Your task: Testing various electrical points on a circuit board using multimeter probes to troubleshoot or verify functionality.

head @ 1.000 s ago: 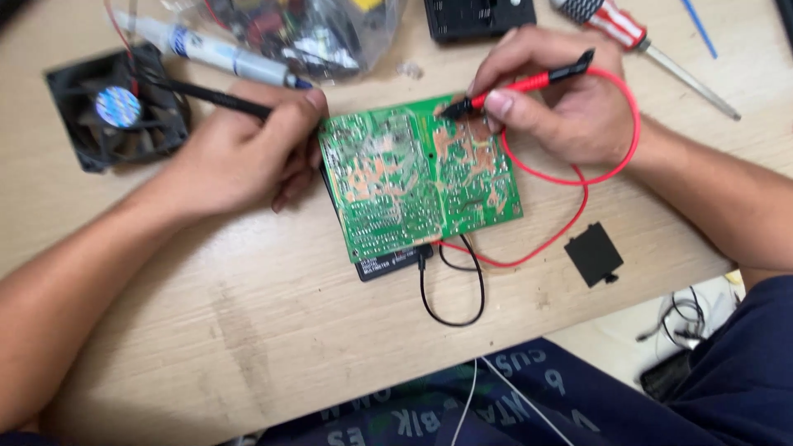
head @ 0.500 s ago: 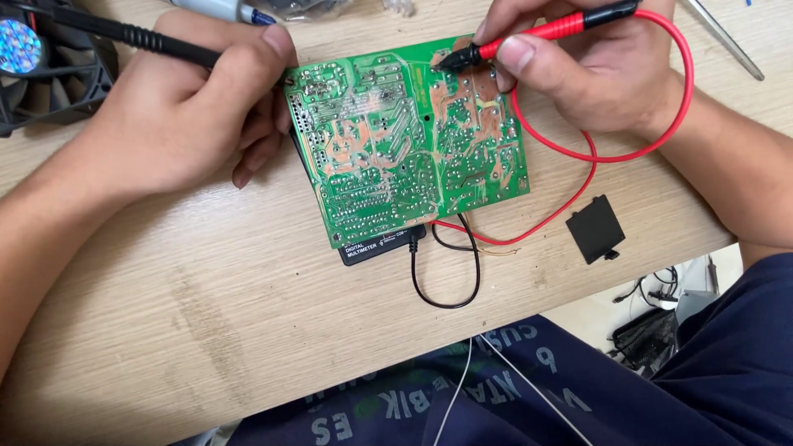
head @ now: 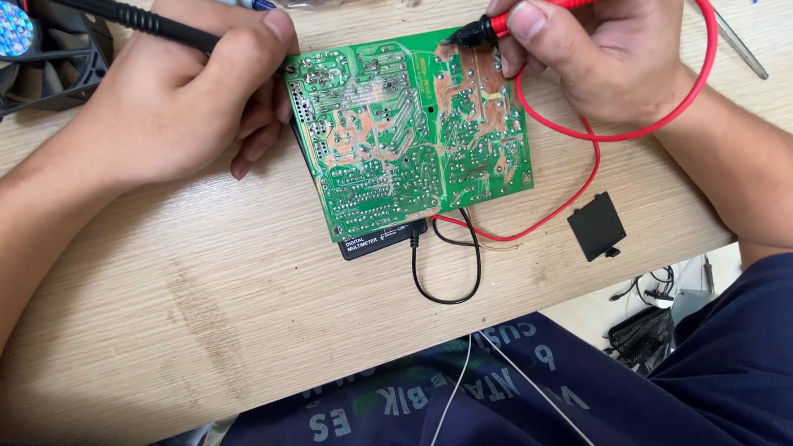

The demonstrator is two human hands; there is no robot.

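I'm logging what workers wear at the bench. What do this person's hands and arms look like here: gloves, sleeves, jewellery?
Both are bare: the left hand and right hand wear no gloves, rings or watch, and both forearms are uncovered up to the frame edge. The nails are short and plain. A dark navy garment with pale lettering shows at the bottom.

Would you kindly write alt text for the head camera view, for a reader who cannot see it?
A person's right hand presses a red probe onto a green circuit board on a wooden table, while the left hand holds a black probe at the board's left edge. Red and black wires loop beside it; a fan sits top left.
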